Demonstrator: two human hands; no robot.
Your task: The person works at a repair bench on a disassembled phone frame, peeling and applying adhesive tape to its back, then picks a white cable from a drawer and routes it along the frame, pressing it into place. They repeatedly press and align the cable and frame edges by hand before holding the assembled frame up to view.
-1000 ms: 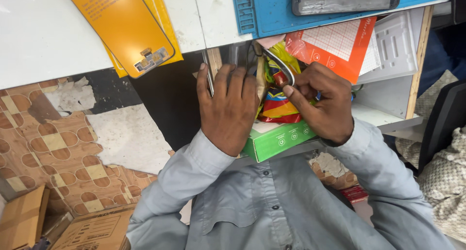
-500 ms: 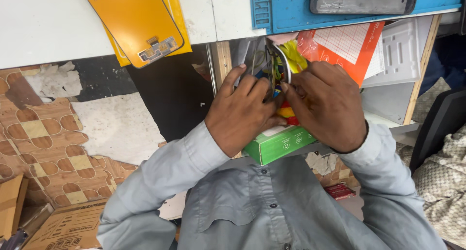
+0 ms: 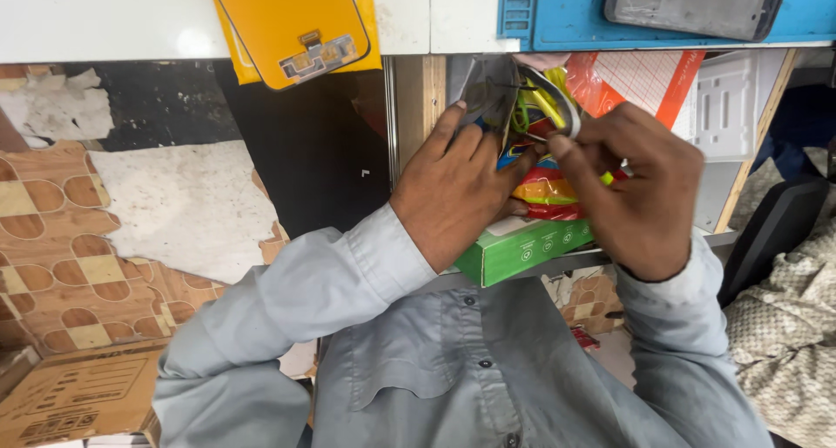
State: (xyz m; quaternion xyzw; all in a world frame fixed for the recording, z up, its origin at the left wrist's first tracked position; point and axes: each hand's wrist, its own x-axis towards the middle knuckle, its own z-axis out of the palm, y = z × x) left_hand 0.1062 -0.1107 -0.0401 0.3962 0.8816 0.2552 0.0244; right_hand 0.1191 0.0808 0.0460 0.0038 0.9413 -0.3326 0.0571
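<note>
My left hand (image 3: 457, 191) and right hand (image 3: 640, 191) pinch a clear packet (image 3: 509, 100); my fingers hide its contents, above a green box (image 3: 522, 248).

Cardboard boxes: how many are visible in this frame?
2: a green box on the shelf edge under both hands, and a brown carton on the floor at bottom left. Others may be hidden behind the arms.
</note>
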